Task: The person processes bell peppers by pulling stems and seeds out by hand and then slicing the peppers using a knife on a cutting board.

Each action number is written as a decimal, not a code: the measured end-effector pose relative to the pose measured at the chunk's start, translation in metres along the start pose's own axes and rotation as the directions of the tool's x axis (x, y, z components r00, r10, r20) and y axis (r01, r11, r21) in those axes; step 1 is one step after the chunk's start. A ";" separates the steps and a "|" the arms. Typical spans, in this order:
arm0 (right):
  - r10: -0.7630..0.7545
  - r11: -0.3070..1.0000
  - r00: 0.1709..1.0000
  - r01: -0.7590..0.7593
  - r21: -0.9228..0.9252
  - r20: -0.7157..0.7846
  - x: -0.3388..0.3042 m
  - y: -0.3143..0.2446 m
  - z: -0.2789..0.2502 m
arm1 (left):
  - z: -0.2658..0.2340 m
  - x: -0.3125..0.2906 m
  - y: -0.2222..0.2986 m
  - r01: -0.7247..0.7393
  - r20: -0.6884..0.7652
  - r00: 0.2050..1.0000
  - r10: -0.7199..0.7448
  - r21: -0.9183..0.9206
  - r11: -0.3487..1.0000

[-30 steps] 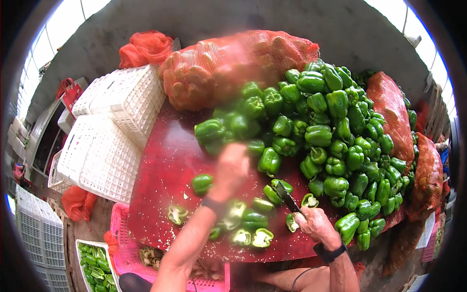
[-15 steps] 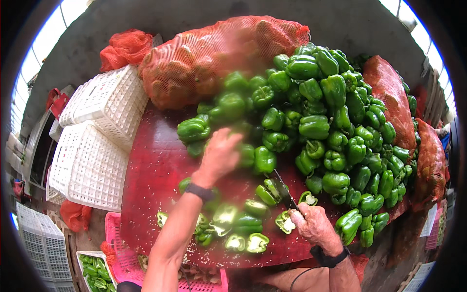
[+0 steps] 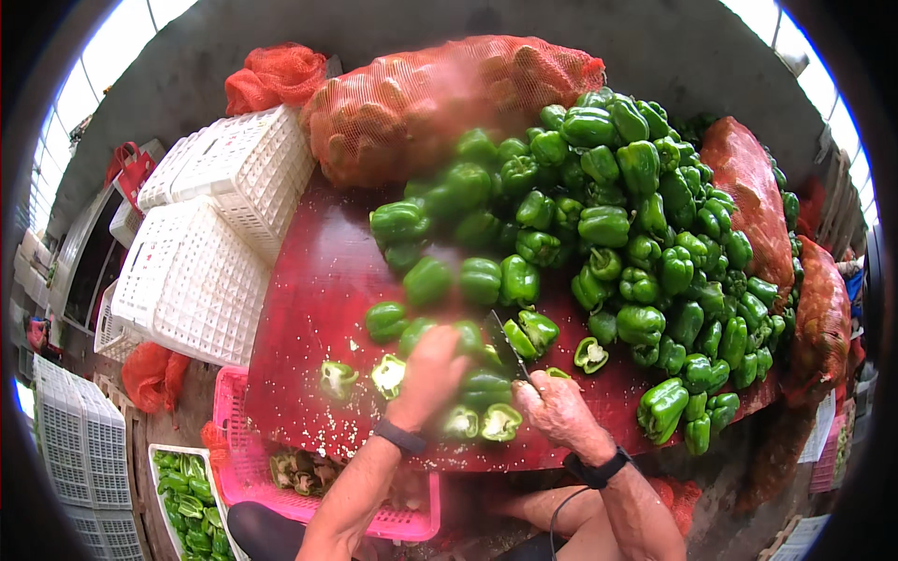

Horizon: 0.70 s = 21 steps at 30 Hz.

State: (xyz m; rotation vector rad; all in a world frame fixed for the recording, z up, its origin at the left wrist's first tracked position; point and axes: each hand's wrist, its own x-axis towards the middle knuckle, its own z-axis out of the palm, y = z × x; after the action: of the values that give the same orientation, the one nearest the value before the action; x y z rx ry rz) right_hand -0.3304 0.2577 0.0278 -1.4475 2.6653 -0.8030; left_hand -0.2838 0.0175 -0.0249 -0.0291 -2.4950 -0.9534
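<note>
My right hand (image 3: pixel 561 411) is closed round the handle of a knife (image 3: pixel 506 344), its dark blade pointing away and to the left over a red tabletop (image 3: pixel 309 280). Just beyond the blade lies a split green bell pepper (image 3: pixel 537 331). My left hand (image 3: pixel 430 376), smeared by motion, is over the cut peppers left of the knife; whether its fingers hold anything is unclear. Around it are a pepper half (image 3: pixel 388 376) with its pale inside up, another half (image 3: pixel 501 423) nearer me, and a green piece (image 3: pixel 486 389). Whole peppers (image 3: pixel 427 280) sit beyond my left hand.
A large heap of green bell peppers (image 3: pixel 645 224) covers the right and far side. Red mesh sacks (image 3: pixel 393 117) lie behind it and at the right. White crates (image 3: pixel 192 271) stand left. A pink basket (image 3: pixel 234 463) with scraps is below the near edge, beside a crate of cut peppers (image 3: pixel 192 505).
My left hand has come back from the whole peppers toward me, over the cut pieces. My right hand has shifted left with the knife. The whole view has shifted slightly.
</note>
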 end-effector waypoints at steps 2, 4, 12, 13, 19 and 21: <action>-0.004 0.999 0.999 0.006 -0.038 0.054 0.003 -0.005 0.010 | -0.003 0.003 -0.001 -0.006 -0.020 1.000 0.006 -0.007 1.000; 0.051 0.996 0.999 -0.052 0.073 0.015 0.008 -0.014 0.015 | -0.006 0.003 -0.006 0.031 0.018 0.999 -0.031 0.009 0.999; 0.189 0.982 0.967 -0.191 -0.002 0.171 0.024 -0.006 0.050 | -0.005 0.003 -0.009 -0.113 -0.007 0.993 0.114 0.068 0.991; 0.104 0.994 0.972 -0.105 -0.008 0.211 0.035 -0.013 0.045 | -0.007 0.000 -0.014 -0.140 -0.008 0.990 0.141 0.089 0.986; 0.345 0.926 0.899 -0.374 0.060 0.269 0.086 -0.050 0.031 | 0.004 -0.005 -0.023 -0.011 -0.053 0.999 0.013 0.037 0.999; 0.333 0.937 0.915 -0.348 0.026 0.225 0.083 -0.039 0.041 | 0.006 -0.003 -0.021 -0.018 -0.053 0.998 0.020 0.033 0.999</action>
State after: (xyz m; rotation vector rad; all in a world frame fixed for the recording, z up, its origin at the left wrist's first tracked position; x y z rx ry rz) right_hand -0.3372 0.1579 0.0289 -0.9491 2.5863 -0.6517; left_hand -0.2875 0.0053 -0.0431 -0.0165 -2.4563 -0.8943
